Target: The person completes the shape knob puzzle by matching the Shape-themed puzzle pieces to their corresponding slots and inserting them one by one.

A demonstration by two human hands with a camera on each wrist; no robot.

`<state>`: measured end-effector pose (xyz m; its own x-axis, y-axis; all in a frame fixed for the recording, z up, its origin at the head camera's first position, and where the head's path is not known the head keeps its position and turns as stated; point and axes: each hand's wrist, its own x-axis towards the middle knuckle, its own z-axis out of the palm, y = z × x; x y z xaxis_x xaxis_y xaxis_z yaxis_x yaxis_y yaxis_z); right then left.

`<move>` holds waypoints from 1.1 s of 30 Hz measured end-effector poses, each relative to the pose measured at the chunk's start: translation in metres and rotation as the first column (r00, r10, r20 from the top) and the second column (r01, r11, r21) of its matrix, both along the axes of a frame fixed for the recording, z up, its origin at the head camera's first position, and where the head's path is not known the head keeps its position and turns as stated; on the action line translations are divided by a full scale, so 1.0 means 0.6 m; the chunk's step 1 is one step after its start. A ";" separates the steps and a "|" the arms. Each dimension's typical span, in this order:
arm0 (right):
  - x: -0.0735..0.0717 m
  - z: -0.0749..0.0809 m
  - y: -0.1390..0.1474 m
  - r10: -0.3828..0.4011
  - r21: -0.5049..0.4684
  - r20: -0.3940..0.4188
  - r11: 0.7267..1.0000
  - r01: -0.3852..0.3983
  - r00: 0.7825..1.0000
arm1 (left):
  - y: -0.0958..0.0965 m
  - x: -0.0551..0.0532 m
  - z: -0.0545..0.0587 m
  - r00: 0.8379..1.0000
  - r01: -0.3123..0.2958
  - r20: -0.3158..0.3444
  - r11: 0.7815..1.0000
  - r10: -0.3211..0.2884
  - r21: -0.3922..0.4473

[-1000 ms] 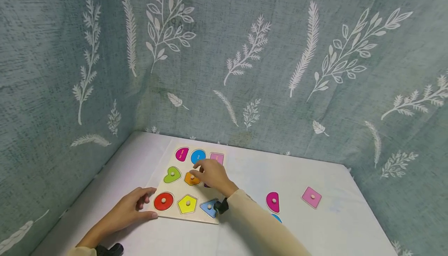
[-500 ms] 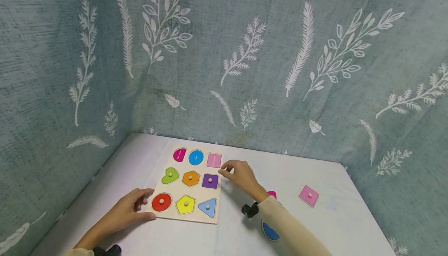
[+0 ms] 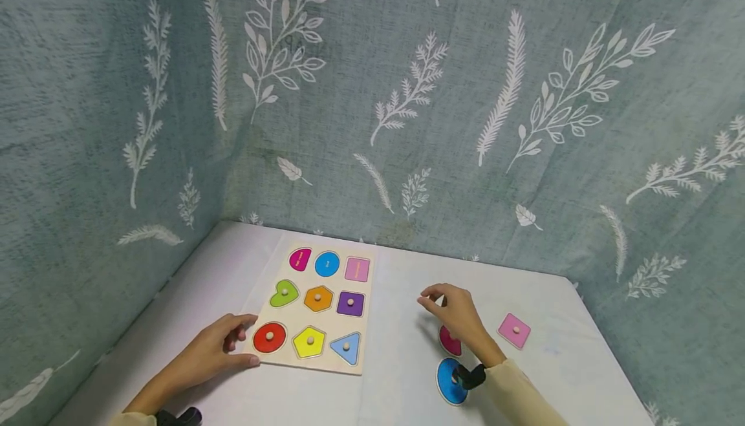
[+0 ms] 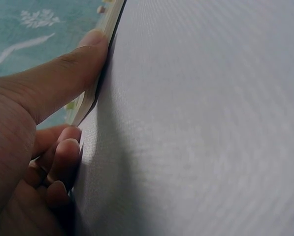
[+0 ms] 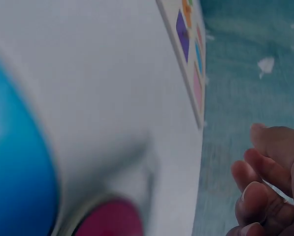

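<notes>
A wooden peg puzzle board (image 3: 293,316) lies on the white table. My left hand (image 3: 212,351) holds its near left corner, with the thumb at the front edge and the fingers at the left edge. In the left wrist view the thumb (image 4: 82,59) presses against the board's side. My right hand (image 3: 462,316) hovers right of the board, fingers loosely bent, holding nothing. Partly hidden beneath it is a magenta half-round piece (image 3: 448,342) on the table. A blue round piece (image 3: 447,384) lies nearer, partly covered by the wrist camera. Farther right rests a pink square piece (image 3: 515,330).
Knobbed pieces fill the board's near and middle rows, including a purple square (image 3: 350,309). The far row shows printed recesses without knobs, such as a blue circle (image 3: 327,264). A leaf-patterned curtain (image 3: 372,90) borders the table (image 3: 396,322) behind and at the sides.
My right hand has moved right, from above the orange hexagon to above the magenta half-round piece, uncovering the purple square. My left hand has stayed at the board's corner.
</notes>
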<state>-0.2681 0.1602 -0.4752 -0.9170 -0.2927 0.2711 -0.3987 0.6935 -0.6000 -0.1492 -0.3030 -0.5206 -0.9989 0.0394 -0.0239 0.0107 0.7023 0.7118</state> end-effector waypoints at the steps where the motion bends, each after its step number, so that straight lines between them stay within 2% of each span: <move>1: 0.002 -0.003 0.012 -0.017 0.001 0.007 1.000 0.017 1.000 | 0.000 0.000 -0.001 1.000 0.003 -0.003 1.000 -0.003 -0.004; 6: 0.009 -0.010 0.062 -0.083 0.007 0.002 0.996 0.083 0.997 | -0.004 -0.002 -0.004 1.000 0.004 -0.020 1.000 -0.005 -0.017; 15: 0.025 -0.020 0.138 -0.190 0.068 -0.022 0.979 0.191 0.982 | -0.001 0.006 -0.001 1.000 0.009 -0.015 1.000 -0.009 0.023; 22: 0.042 -0.025 0.194 -0.316 0.098 0.001 0.944 0.315 0.949 | -0.003 0.007 -0.001 1.000 0.016 -0.026 1.000 -0.016 0.010; 29: 0.049 -0.030 0.234 -0.350 0.084 0.008 0.934 0.348 0.937 | -0.001 0.006 0.004 1.000 -0.005 -0.015 1.000 0.004 -0.012; 33: 0.055 -0.037 0.253 -0.373 0.102 0.056 0.925 0.366 0.926 | 0.001 0.007 0.002 1.000 -0.009 -0.001 1.000 0.009 0.002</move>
